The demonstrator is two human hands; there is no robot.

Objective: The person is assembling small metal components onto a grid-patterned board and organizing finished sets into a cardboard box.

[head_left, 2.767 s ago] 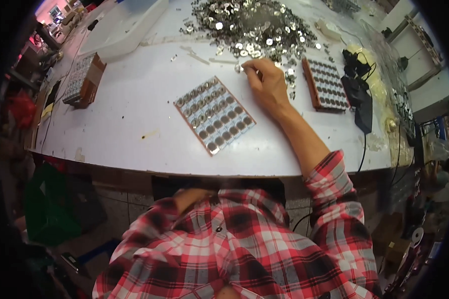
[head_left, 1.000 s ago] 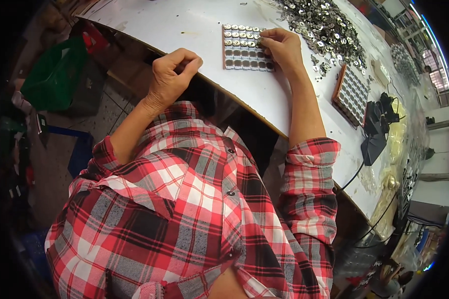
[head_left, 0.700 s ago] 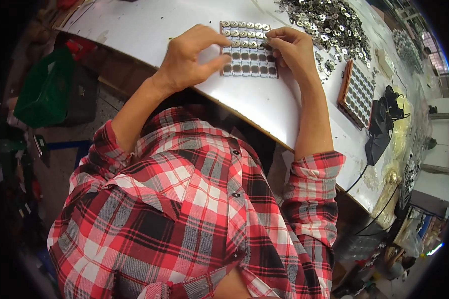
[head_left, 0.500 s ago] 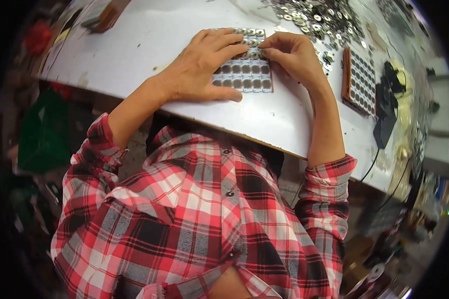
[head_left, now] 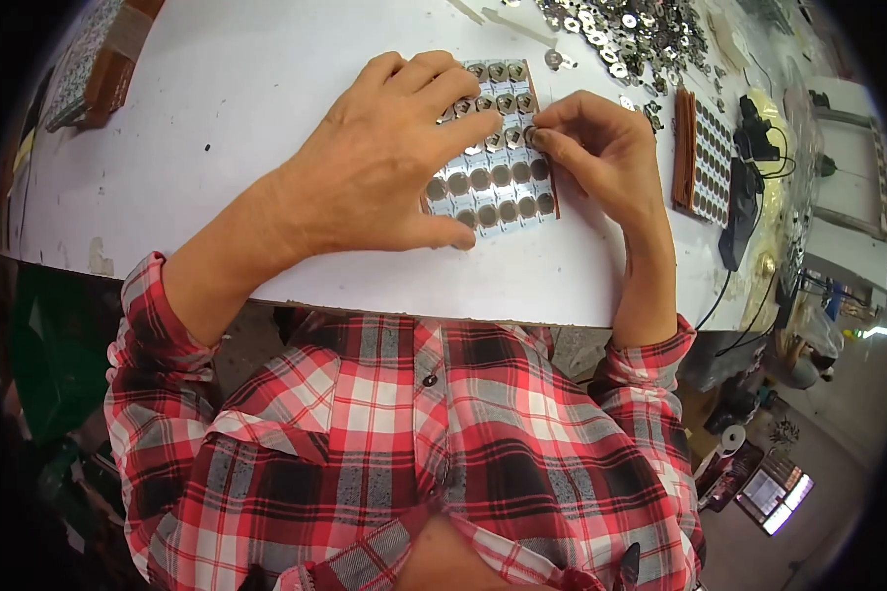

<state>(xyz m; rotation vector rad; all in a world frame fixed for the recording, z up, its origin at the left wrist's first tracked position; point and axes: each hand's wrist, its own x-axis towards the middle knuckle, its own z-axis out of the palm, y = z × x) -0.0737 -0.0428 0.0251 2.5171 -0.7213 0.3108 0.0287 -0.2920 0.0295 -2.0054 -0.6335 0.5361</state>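
A flat panel [head_left: 515, 158] with a brown edge lies on the white table, covered in rows of round grey discs on pale blue-white squares. Small shiny metal pieces [head_left: 506, 103] sit on the discs of the farther rows; the two nearest rows show flat discs. My left hand [head_left: 375, 163] rests over the panel's left side, fingers spread and thumb at its near edge, hiding part of the rows. At the right edge, my right hand [head_left: 606, 153] pinches a small round metal piece [head_left: 530, 136] between thumb and forefinger, at the third row from the far side.
Loose metal pieces [head_left: 646, 39] are heaped at the far right. A stack of similar panels [head_left: 708, 163] stands right of my right hand, beside a black adapter [head_left: 739, 212] with cables. Another brown-edged stack [head_left: 103, 69] is at the far left. The table's front edge runs near my body.
My view has shifted, so the panel and hands appear larger and lower. Both hands stay on the panel, with the right fingertips still at its right edge.
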